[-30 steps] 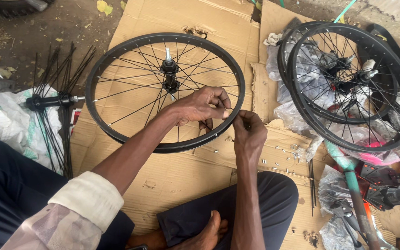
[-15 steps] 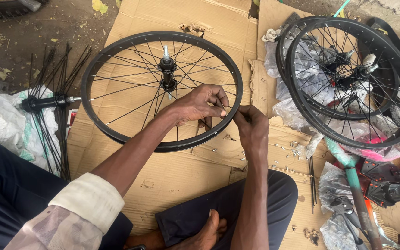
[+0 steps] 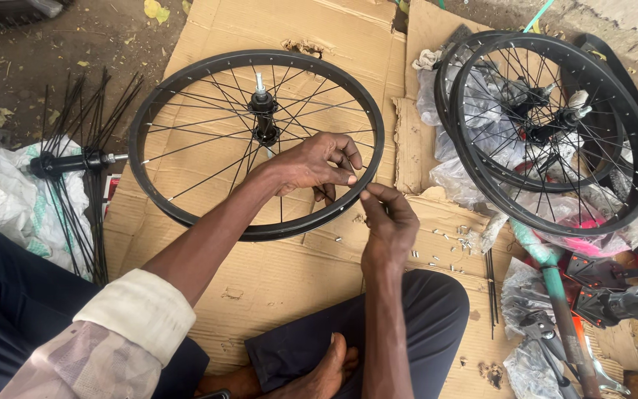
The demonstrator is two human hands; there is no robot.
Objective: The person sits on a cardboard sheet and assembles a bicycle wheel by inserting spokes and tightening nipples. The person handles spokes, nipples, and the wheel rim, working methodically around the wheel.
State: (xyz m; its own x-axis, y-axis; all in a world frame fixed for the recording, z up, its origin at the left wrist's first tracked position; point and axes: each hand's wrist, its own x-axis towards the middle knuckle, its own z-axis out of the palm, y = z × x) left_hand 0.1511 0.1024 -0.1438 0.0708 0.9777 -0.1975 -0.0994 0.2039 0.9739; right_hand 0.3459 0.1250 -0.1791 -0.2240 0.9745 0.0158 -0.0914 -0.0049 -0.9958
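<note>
While the black wheel lies flat on the cardboard, your left hand pinches a spoke inside its near-right rim; your right hand pinches just outside, equally close.

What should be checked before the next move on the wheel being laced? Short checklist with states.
1. Left hand on the near side of the wheel rim, fingers among the spokes: ok.
2. Right hand pinched at the rim's near edge, just outside it: ok; what it pinches: cannot tell.
3. Rim lying flat on the cardboard: ok.
4. Hub centred, axle pointing up: ok.
5. Small loose metal pieces beside the right hand, scattered on the cardboard: ok.
6. Spare hub with loose spokes lying apart from the rim: ok.
</note>
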